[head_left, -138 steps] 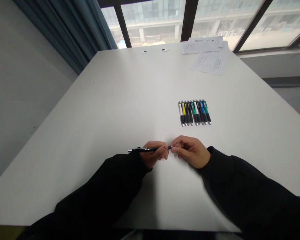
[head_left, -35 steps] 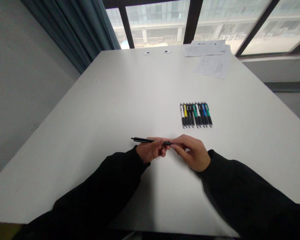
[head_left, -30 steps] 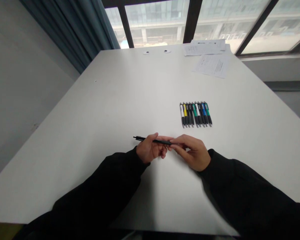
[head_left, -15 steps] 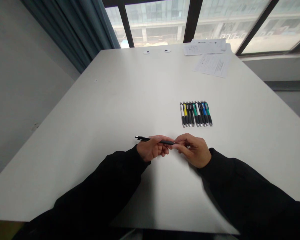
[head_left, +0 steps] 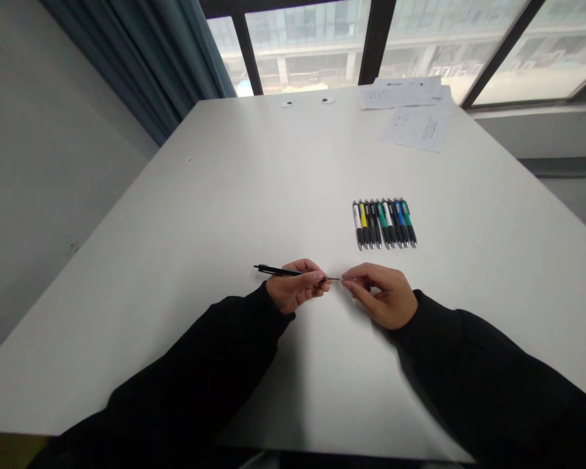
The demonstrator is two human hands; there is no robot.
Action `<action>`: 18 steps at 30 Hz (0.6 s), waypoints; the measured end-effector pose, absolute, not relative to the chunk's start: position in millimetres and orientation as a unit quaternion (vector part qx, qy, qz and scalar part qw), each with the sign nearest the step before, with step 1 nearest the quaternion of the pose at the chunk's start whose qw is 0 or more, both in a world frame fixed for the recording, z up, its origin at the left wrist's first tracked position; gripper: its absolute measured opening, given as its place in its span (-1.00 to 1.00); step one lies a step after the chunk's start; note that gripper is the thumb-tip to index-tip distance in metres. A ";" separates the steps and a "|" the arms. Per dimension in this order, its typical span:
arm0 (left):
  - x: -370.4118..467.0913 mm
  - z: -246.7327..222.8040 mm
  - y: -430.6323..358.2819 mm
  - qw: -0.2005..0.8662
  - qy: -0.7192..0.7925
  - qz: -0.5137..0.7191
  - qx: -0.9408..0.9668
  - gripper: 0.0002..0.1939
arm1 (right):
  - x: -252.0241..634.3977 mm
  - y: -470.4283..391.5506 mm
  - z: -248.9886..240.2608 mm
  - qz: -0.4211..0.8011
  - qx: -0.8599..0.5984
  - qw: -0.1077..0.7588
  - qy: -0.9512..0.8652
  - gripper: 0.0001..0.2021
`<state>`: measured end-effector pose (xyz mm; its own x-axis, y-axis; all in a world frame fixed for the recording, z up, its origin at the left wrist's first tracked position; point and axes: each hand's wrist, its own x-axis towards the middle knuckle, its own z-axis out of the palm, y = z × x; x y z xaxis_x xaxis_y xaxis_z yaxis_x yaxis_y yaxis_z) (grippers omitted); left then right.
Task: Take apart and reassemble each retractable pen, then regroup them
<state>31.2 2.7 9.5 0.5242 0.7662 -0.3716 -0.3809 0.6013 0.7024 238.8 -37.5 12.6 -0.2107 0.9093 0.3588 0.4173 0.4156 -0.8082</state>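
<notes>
My left hand (head_left: 299, 286) is closed around a black click pen (head_left: 273, 270), whose clicker end points left past my wrist. From the pen's right end a thin dark refill (head_left: 333, 279) sticks out and spans the small gap between my hands. My right hand (head_left: 381, 294) pinches at the far end of that refill with thumb and forefinger. A small pale bit shows at those fingertips, too small to make out. Beyond my right hand, several pens (head_left: 385, 223) in white, yellow, black, green and blue lie side by side in a row, touching neither hand.
The white table (head_left: 234, 195) reaches back to the window. Printed papers (head_left: 415, 120) lie at its far right corner, and two eye-shaped marks (head_left: 327, 101) are near the far edge. A blue-grey curtain (head_left: 151, 58) hangs at the left.
My left hand and the pen have shifted slightly left, and the fingers have slid along the barrel. A gap has opened between the hands, showing the thin refill. My right hand barely moved.
</notes>
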 end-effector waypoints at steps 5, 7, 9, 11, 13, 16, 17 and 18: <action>29.5 9.4 6.8 0.795 0.371 0.386 0.285 -0.70 | 249.8 -29.6 10.1 0.226 -0.460 0.435 -0.740 -0.91; 29.6 9.1 8.2 0.787 0.376 0.399 0.284 -0.70 | 254.8 -26.4 8.6 0.209 -0.452 0.423 -0.757 -0.90; 29.9 9.0 8.8 0.784 0.376 0.404 0.285 -0.70 | 258.6 -24.4 7.2 0.207 -0.436 0.404 -0.777 -0.89; 30.0 9.2 8.8 0.783 0.374 0.405 0.287 -0.72 | 261.0 -23.6 6.5 0.214 -0.419 0.375 -0.799 -0.89; 29.7 9.4 8.6 0.784 0.373 0.404 0.288 -0.73 | 261.9 -23.4 6.5 0.217 -0.419 0.343 -0.812 -0.89; 29.3 9.1 8.5 0.786 0.372 0.401 0.289 -0.73 | 261.4 -22.8 6.3 0.205 -0.447 0.308 -0.815 -0.85; 29.3 8.9 8.5 0.787 0.371 0.400 0.289 -0.74 | 261.1 -22.5 5.9 0.200 -0.453 0.301 -0.815 -0.84; 29.4 8.7 8.4 0.787 0.369 0.399 0.291 -0.74 | 260.8 -22.1 5.4 0.194 -0.458 0.296 -0.815 -0.84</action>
<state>29.4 8.4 8.7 0.4092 0.8426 -0.3501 -0.4131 0.5132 0.7523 260.8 -22.1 5.4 -0.4051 0.8619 0.3049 0.6319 0.5050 -0.5879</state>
